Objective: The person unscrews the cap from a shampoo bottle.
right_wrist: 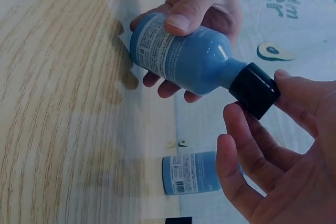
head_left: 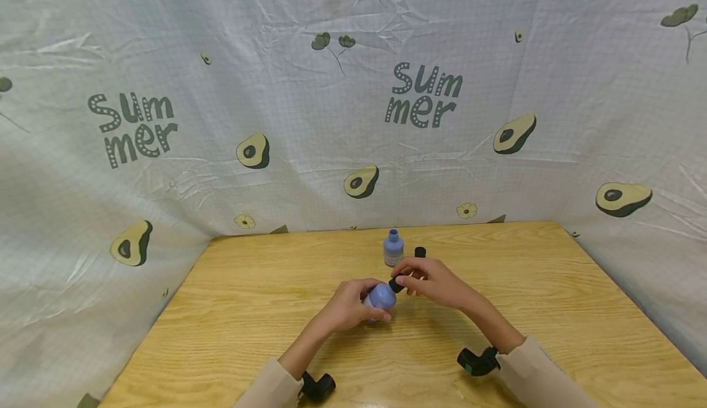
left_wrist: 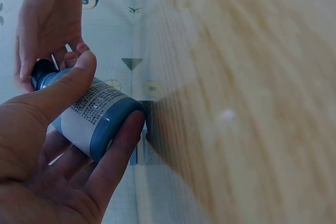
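My left hand (head_left: 353, 304) grips a blue bottle (head_left: 381, 296) with a white label, tilted on its side just above the wooden table (head_left: 248, 310). In the left wrist view my thumb and fingers (left_wrist: 63, 90) wrap the bottle (left_wrist: 97, 116). My right hand (head_left: 428, 279) pinches the black cap (head_left: 396, 284) on that bottle's neck. The right wrist view shows the cap (right_wrist: 253, 90) between my thumb and curled fingers (right_wrist: 247, 150), seated on the bottle (right_wrist: 189, 59).
A second blue bottle (head_left: 393, 248) stands uncapped just behind my hands, with a loose black cap (head_left: 420, 252) to its right. An avocado-print cloth (head_left: 353, 119) walls in the table at the back and both sides. Black wrist mounts (head_left: 477, 362) sit on both forearms.
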Action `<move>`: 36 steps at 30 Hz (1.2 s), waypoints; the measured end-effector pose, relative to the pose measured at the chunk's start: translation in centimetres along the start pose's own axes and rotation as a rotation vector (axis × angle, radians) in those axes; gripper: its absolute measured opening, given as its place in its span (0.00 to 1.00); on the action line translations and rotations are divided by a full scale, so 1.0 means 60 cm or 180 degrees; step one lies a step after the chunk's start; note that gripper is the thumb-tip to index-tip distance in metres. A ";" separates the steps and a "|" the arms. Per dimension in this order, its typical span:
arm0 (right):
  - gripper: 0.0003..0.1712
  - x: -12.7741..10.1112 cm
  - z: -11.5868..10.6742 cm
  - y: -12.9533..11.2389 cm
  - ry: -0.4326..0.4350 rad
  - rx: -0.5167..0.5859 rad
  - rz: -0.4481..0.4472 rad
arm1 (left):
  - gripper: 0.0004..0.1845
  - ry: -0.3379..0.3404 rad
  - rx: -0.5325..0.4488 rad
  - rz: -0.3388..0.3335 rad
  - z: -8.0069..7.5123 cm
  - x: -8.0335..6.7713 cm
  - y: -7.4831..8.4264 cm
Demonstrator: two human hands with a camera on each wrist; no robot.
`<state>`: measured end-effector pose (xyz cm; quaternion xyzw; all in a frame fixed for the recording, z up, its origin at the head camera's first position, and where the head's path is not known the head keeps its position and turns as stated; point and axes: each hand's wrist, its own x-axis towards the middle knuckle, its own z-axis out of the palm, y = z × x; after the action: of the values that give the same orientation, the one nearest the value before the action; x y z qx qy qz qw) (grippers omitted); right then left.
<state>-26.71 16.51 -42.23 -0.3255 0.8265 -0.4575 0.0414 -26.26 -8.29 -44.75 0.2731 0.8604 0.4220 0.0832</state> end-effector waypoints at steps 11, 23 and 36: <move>0.17 -0.004 -0.003 -0.003 -0.0117 -0.0004 0.0307 | 0.25 -0.0017 -0.0003 -0.0030 0.002 0.001 0.000; 0.14 -0.002 -0.004 0.004 -0.0169 0.0061 0.0130 | 0.27 -0.0018 -0.0060 -0.0081 0.000 0.000 0.000; 0.16 -0.003 -0.001 -0.006 0.0014 0.0000 0.0266 | 0.28 -0.0003 -0.0039 -0.0077 -0.001 -0.001 0.000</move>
<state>-26.37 16.51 -41.95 -0.2897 0.8394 -0.4560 0.0588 -26.24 -8.34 -44.73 0.2623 0.8610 0.4262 0.0904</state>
